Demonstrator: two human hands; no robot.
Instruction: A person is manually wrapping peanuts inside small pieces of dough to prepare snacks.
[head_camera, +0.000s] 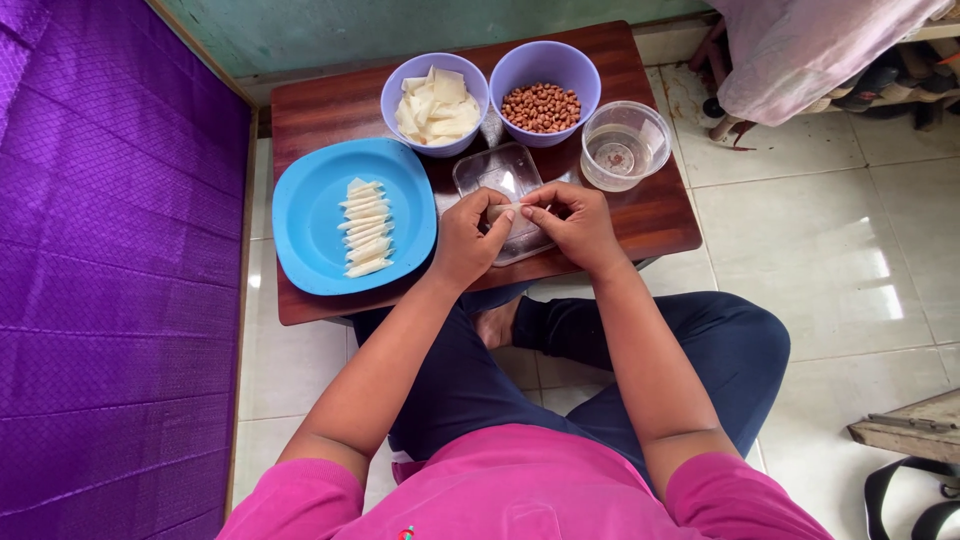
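Observation:
My left hand (468, 238) and my right hand (574, 226) meet over a clear plastic tray (497, 175) on a low wooden table (660, 205). Together their fingertips pinch a small pale dough wrapper (503, 212), which is partly hidden by the fingers. To the left, a blue plate (310, 215) carries a row of several folded pale wrappers (365, 228). Behind the tray stand a purple bowl of flat wrapper squares (434, 100) and a purple bowl of peanuts (541, 105).
A clear cup (622, 145) with a little water is at the table's right rear. A purple mattress (110, 270) lies along the left. White floor tiles lie to the right, with a wooden board (905, 432) and pink cloth (810, 50) nearby. My crossed legs sit under the table.

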